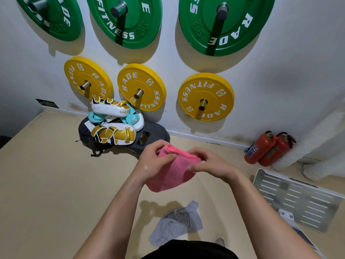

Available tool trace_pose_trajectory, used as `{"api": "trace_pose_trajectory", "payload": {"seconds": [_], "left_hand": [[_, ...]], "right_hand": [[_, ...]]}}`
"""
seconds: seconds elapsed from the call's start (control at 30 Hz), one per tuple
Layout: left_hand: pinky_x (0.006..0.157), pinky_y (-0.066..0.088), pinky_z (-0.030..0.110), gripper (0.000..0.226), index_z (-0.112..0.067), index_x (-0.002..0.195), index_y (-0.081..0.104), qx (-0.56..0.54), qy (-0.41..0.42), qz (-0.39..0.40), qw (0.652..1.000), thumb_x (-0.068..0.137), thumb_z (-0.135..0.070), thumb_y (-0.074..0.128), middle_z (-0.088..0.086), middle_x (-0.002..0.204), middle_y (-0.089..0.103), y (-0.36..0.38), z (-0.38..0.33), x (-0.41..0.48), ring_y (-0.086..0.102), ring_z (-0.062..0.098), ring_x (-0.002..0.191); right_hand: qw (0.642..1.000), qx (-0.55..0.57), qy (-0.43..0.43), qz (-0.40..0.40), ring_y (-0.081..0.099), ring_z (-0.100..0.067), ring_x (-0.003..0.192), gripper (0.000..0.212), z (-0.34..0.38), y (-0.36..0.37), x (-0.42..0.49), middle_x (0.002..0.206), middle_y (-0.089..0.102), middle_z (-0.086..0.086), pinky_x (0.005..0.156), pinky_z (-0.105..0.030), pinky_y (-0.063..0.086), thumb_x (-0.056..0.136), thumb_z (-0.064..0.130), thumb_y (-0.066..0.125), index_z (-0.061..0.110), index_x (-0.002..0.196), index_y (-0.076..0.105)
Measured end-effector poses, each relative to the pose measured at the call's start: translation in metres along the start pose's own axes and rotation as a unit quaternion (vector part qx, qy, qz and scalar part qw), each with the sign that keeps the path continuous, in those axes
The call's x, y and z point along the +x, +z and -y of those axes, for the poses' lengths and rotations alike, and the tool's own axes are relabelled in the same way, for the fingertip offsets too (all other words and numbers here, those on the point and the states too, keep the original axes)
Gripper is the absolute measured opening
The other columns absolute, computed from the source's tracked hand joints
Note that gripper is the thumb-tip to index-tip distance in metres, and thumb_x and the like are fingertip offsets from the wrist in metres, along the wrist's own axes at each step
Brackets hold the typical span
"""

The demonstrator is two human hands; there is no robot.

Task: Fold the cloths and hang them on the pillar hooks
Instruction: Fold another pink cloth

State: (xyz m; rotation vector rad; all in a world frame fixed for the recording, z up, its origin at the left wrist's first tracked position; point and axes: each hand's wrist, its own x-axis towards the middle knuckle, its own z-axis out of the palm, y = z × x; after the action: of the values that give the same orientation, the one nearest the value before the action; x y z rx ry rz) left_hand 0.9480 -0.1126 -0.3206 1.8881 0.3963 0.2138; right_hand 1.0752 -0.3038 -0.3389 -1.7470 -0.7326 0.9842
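Observation:
A pink cloth (170,174), folded into a small thick pad, hangs in the air in front of me. My left hand (155,158) pinches its upper left edge and my right hand (207,163) grips its upper right edge. Below them a grey cloth (177,223) lies crumpled on the tan floor. No pillar or hooks are in view.
Green (128,19) and yellow weight plates (205,96) hang on pegs on the white wall ahead. A dark bag (153,133) with boxing pads (112,134) and a phone (143,138) sits at the wall's foot. Two red fire extinguishers (265,148) and a slotted white panel (296,199) are on the right.

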Motion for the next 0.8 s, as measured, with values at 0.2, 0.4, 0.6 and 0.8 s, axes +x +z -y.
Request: {"api": "trace_pose_trajectory", "payload": {"seconds": [0.2, 0.4, 0.6, 0.8], "left_hand": [[0.077, 0.049, 0.027, 0.013, -0.019, 0.091, 0.077, -0.025, 0.014, -0.016, 0.999, 0.080, -0.011, 0.080, -0.001, 0.086, 0.075, 0.006, 0.000, 0.002, 0.066, 0.010, 0.082], [0.070, 0.051, 0.015, 0.024, -0.017, 0.101, 0.068, -0.129, 0.001, -0.061, 0.990, 0.079, -0.021, 0.077, -0.009, 0.084, 0.075, 0.006, 0.005, -0.008, 0.068, -0.001, 0.081], [0.080, 0.060, 0.040, 0.055, -0.014, 0.102, 0.073, -0.088, -0.112, -0.019, 0.990, 0.055, -0.038, 0.090, 0.001, 0.093, 0.078, 0.021, 0.043, -0.015, 0.074, 0.019, 0.089], [0.064, 0.054, 0.027, 0.029, -0.012, 0.091, 0.075, -0.111, -0.159, -0.010, 0.981, 0.067, -0.027, 0.085, 0.002, 0.084, 0.077, 0.013, 0.067, -0.021, 0.072, 0.019, 0.077]], "right_hand": [[0.983, -0.156, -0.085, -0.055, 0.063, -0.010, 0.084, 0.022, 0.040, 0.013, 0.014, 0.086, 0.068, 0.005, 0.078, -0.032, 0.049, 0.074, 0.039, 0.081, 0.024, 0.083, 0.068], [0.955, -0.259, -0.137, -0.039, 0.058, -0.004, 0.074, 0.002, 0.068, 0.012, 0.025, 0.080, 0.066, 0.010, 0.064, -0.024, 0.039, 0.090, 0.025, 0.069, 0.023, 0.092, 0.069], [0.945, -0.218, -0.221, -0.099, 0.059, -0.009, 0.084, 0.008, 0.103, -0.001, 0.026, 0.084, 0.064, 0.014, 0.074, -0.025, 0.044, 0.092, 0.024, 0.062, 0.032, 0.091, 0.063], [0.925, -0.203, -0.202, -0.250, 0.055, -0.007, 0.080, 0.005, 0.097, -0.045, 0.030, 0.080, 0.061, 0.016, 0.071, -0.023, 0.041, 0.091, 0.024, 0.062, 0.028, 0.089, 0.063]]}}
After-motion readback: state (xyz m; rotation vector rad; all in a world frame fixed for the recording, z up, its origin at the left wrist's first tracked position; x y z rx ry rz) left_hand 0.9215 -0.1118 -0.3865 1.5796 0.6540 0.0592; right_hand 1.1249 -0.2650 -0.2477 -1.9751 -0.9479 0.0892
